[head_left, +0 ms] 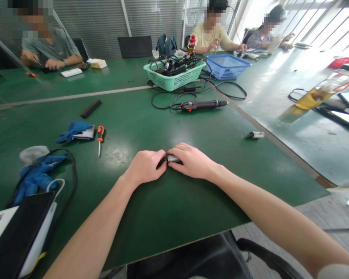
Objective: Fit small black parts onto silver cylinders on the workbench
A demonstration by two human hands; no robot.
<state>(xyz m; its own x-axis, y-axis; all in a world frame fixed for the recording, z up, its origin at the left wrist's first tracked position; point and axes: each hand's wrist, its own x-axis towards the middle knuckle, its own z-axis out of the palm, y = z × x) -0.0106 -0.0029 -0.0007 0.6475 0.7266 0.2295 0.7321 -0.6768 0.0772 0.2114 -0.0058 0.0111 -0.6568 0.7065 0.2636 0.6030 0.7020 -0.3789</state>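
A small silver-and-black cylindrical part (172, 159) is held between my two hands, low over the green table. My left hand (147, 166) has its fingers closed round the black end. From the other side, my right hand (191, 159) grips the silver end, its fingers curled over the top. Much of the part is hidden by my fingers. A similar silver cylinder with a black tip (256, 135) lies off to the right. Left of my hands is an orange-and-black screwdriver (100, 137), its tip towards me. An electric screwdriver (203, 105) with a cable lies beyond my hands.
A green basket (174, 82) of cabled tools and a blue basket (228, 71) stand farther back. Blue gloves (77, 131), a black bar (90, 109) and a phone (23, 232) lie leftward. A bottle (315, 97) is at right. Several people sit across the table.
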